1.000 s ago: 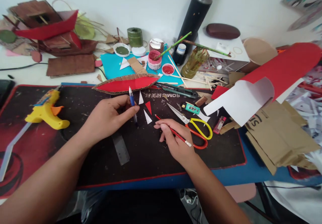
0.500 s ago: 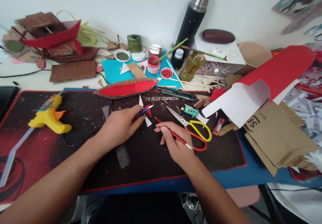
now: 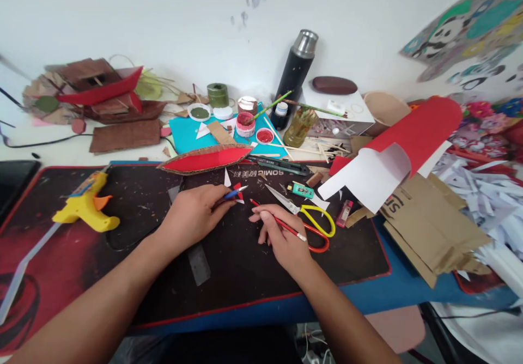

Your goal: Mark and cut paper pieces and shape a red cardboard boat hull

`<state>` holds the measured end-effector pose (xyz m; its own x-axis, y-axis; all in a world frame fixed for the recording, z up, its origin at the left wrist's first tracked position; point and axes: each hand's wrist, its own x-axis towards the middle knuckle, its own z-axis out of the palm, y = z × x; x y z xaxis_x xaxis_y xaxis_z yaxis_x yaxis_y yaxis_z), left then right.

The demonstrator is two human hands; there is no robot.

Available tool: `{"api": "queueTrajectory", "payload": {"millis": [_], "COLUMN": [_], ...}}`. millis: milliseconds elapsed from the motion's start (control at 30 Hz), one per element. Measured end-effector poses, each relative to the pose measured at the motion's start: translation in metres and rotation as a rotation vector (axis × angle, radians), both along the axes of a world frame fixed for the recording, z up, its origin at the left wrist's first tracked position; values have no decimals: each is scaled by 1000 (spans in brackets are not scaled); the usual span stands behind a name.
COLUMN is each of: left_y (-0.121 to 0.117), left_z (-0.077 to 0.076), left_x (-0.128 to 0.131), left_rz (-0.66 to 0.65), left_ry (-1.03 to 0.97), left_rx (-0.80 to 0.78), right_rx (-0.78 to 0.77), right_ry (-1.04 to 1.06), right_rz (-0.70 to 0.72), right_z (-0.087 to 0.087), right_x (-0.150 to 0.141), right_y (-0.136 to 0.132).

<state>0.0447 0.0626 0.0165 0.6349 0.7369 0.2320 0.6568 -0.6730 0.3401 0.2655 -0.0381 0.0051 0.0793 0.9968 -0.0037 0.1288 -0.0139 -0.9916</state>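
My left hand is closed on a blue pen that lies almost flat, its tip over small red and white paper triangles on the black desk mat. My right hand rests on the mat and grips a red pencil pointing up-left. A red paper leaf shape edged in cardboard lies just beyond my hands. Yellow and orange scissors lie right of the pencil.
A yellow glue gun sits left on the mat. A metal ruler lies near my left wrist. Paint pots, brushes and a black flask stand at the back. Rolled red card and cardboard crowd the right.
My left hand tipped the blue pen from upright to nearly flat and slid right toward the triangles. The view tilted up and back. My right hand kept its grip on the pencil.
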Motion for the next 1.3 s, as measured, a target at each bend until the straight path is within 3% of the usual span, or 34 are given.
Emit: {"api": "queueTrajectory", "payload": {"millis": [100,267,467,567,700,833,967,1133,1300], "left_y": [-1,-5,-9,-10,-12,-10,-2,14,29], "left_z": [4,14,14,14,13,12,20,31,32], "left_x": [-1,-3,-9,-6,-1,-1,-4,-7,-18], "left_rz": [-20,-173,-236,-192,-95,-1,96,162,229], "left_ry": [-191,-249,-309,-298,-297,-380,-217,186,368], "left_rx": [197,447,571,483,231,-114,-427,-432,-278], "right_rx": [-76,-142,-158,-160,-156,-120,-65,-16,20], "right_ry": [100,220,292,301,241,110,69,71,74], "right_rz": [-10,35,92,125,113,93,65,3,-23], "right_z": [5,17,23,23,22,19,22,28,14], "right_x": [-1,-4,-12,-15,-15,-13,-7,5,6], "right_y": [6,17,31,33,33,32,36,52,62]}}
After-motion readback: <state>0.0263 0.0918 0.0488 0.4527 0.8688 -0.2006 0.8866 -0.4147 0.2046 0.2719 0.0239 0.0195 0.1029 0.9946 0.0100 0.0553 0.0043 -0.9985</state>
